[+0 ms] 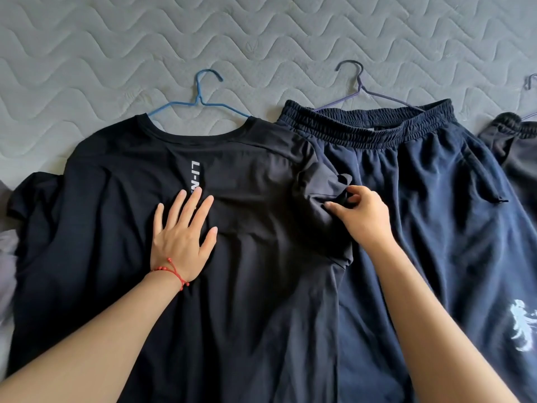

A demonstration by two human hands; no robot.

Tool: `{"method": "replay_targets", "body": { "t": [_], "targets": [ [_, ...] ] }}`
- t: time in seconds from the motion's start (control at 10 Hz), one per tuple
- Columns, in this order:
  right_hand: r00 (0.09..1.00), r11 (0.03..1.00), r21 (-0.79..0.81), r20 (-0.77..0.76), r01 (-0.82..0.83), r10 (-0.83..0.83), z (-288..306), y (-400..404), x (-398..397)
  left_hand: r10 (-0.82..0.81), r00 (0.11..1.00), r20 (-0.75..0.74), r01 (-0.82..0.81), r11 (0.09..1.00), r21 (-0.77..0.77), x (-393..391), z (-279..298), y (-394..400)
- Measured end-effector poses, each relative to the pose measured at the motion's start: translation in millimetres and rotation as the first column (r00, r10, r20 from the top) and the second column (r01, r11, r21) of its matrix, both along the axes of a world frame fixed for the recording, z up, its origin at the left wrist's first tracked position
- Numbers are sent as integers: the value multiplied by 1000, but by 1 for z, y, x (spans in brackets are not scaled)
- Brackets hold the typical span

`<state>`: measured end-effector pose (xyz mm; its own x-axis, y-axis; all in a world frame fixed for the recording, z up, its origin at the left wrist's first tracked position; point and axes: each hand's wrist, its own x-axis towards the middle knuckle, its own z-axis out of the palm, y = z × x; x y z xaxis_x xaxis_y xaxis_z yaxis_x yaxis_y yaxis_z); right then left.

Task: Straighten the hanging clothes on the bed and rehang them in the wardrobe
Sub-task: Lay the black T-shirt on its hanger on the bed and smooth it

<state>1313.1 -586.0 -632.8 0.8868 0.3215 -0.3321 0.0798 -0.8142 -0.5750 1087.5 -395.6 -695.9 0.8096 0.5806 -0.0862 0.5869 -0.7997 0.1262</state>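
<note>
Across the grey quilted bed (116, 53) lie a black T-shirt (101, 213) on a blue hanger (200, 94), white lettering reading "LI-N" down its back, and navy trousers (436, 213) on a purple hanger (360, 85), a white figure print low on one leg. Flat on the shirt, fingers spread, rests the left hand (183, 237) with a red bracelet (171, 270), while the right hand (363, 213) pinches the shirt's bunched sleeve.

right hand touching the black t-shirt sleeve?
Touching. Head view: right hand pinches the bunched sleeve of the black t-shirt between thumb and fingers.
</note>
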Motion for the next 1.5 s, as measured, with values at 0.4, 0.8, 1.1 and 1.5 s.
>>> {"method": "replay_targets", "body": {
  "t": [0.4,0.8,1.1,1.5],
  "targets": [
    [977,910,359,-37,208,-209,9,-3,-15,-1,1000,2,1,1000,10,0,0,0],
    [707,704,185,63,685,-705,16,-99,3,3,1000,12,-3,1000,8,0,0,-1],
    [842,838,103,-137,536,-521,11,-82,-11,1,1000,6,-1,1000,16,0,0,-1],
    [739,403,632,-460,662,-493,35,-90,27,-4,1000,15,4,1000,8,0,0,0]
  ]
}}
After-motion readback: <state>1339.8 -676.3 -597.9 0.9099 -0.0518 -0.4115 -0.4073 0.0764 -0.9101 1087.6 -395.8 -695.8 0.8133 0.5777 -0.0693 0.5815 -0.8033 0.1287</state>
